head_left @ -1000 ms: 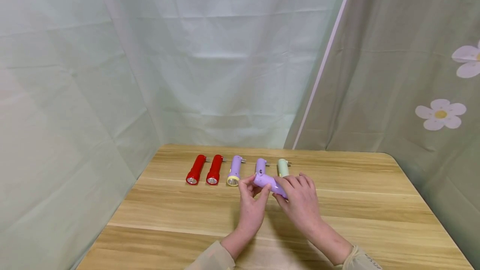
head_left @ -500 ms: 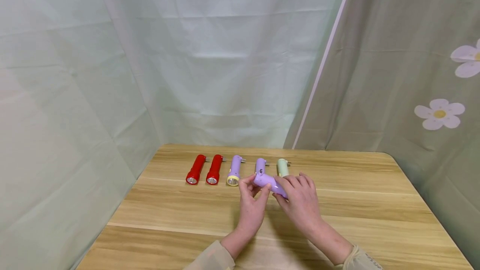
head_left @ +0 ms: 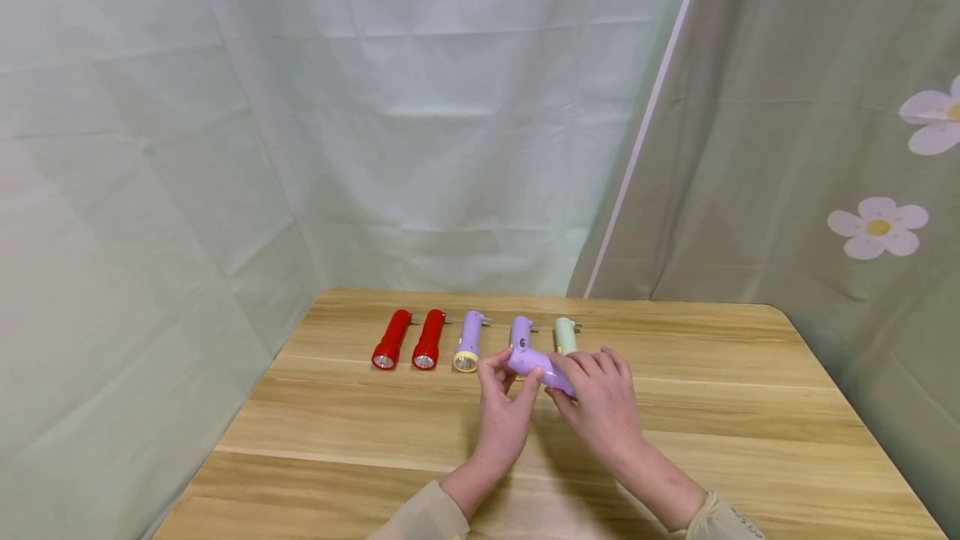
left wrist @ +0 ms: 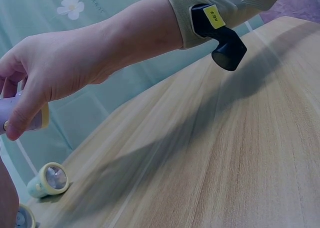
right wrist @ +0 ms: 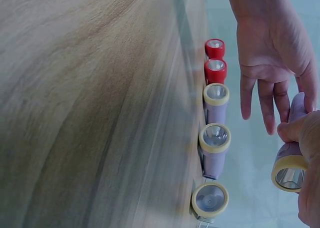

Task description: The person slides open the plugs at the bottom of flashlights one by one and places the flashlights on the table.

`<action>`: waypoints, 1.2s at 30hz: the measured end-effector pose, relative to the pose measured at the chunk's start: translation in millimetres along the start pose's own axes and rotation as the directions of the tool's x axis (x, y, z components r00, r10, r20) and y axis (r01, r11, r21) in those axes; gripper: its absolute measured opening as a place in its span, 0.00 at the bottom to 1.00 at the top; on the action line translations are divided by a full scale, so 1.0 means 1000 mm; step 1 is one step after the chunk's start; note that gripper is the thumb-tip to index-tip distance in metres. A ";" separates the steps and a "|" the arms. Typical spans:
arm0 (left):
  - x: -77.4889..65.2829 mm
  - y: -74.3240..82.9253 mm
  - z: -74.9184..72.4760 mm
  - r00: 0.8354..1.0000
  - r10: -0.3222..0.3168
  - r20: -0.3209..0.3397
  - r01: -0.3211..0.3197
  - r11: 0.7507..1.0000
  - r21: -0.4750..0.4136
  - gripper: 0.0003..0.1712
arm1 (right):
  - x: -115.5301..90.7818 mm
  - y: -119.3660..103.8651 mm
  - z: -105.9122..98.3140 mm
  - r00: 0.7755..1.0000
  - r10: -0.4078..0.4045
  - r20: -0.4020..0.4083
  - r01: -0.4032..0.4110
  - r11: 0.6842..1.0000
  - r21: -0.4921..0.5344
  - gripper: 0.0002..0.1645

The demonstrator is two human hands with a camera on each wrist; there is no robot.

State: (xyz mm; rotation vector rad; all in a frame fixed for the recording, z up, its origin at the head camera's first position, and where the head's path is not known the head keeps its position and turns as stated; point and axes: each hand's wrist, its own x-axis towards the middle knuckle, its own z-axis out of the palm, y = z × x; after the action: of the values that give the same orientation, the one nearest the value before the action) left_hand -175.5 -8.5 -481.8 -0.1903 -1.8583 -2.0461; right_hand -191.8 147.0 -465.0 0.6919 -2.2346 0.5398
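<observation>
A purple flashlight with a yellow rim (head_left: 531, 362) is held slantwise above the table, between both hands. My left hand (head_left: 504, 417) pinches its tail end between thumb and fingers. My right hand (head_left: 602, 403) grips the body near the lamp end, covering much of it in the head view. From the right wrist, the lamp end (right wrist: 290, 178) faces the camera, and the left hand (right wrist: 270, 47) shows several fingers stretched out below the palm. In the left wrist view the right hand (left wrist: 65, 67) has its thumb along the flashlight body (left wrist: 35, 119).
Flashlights lie in a row on the wooden table (head_left: 337, 423): two red ones (head_left: 392, 342), a purple one (head_left: 471, 335), another purple one (head_left: 521, 329) partly behind the held flashlight, and a pale green one (head_left: 566, 335) partly behind the right hand. Curtains (head_left: 465, 123) surround the table.
</observation>
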 end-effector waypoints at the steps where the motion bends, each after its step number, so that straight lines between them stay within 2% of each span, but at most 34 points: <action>1: 0.000 0.000 0.000 1.000 -0.001 0.002 0.001 1.000 0.002 0.29 | 0.000 0.000 0.000 1.000 0.001 0.000 -0.001 1.000 0.000 0.32; 22: 0.000 -0.002 -0.001 1.000 0.030 0.004 -0.030 1.000 0.006 0.28 | -0.002 0.000 0.000 1.000 0.004 -0.005 -0.004 1.000 -0.001 0.33; 36: -0.001 -0.003 -0.002 1.000 0.012 0.017 -0.012 1.000 0.011 0.28 | -0.003 -0.001 0.000 1.000 0.001 -0.008 -0.001 1.000 0.002 0.33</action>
State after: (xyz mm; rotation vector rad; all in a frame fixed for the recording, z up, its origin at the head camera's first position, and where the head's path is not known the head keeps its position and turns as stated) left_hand -174.9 -9.7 -484.9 -0.2157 -1.8737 -2.0323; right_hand -189.7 147.2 -467.2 0.6881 -2.2272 0.5447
